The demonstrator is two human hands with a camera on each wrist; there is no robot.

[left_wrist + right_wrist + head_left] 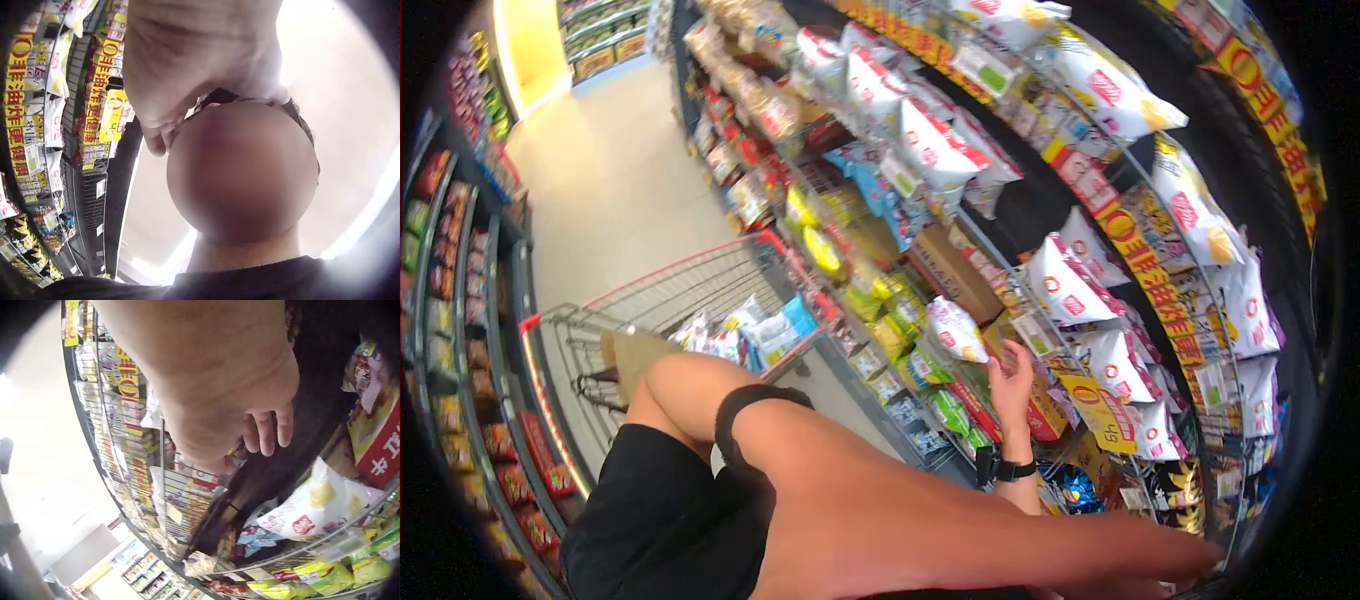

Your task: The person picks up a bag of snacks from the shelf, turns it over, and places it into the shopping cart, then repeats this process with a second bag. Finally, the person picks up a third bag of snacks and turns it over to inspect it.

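Note:
My right hand (pixel 1010 385), with a dark band at the wrist, is raised in front of the snack shelves, beside a white snack bag (pixel 955 330). In the right wrist view the same hand (pixel 231 406) holds nothing, its fingers loosely bent. The white bag (pixel 312 506) stands below it behind a wire rail, apart from the fingers. My left hand (pixel 200 62) is up at my head in the left wrist view, fingertips by a dark, patterned edge; whether they grip it is hidden. A bare arm crosses the lower head view.
A red-rimmed wire cart (pixel 670 270) holding several bags stands in the aisle. Shelves of bagged snacks with yellow promotional strips (pixel 1150 270) curve along the right; another stocked shelf (pixel 450 350) lines the left. Beside the right hand are cardboard boxes (pixel 950 275).

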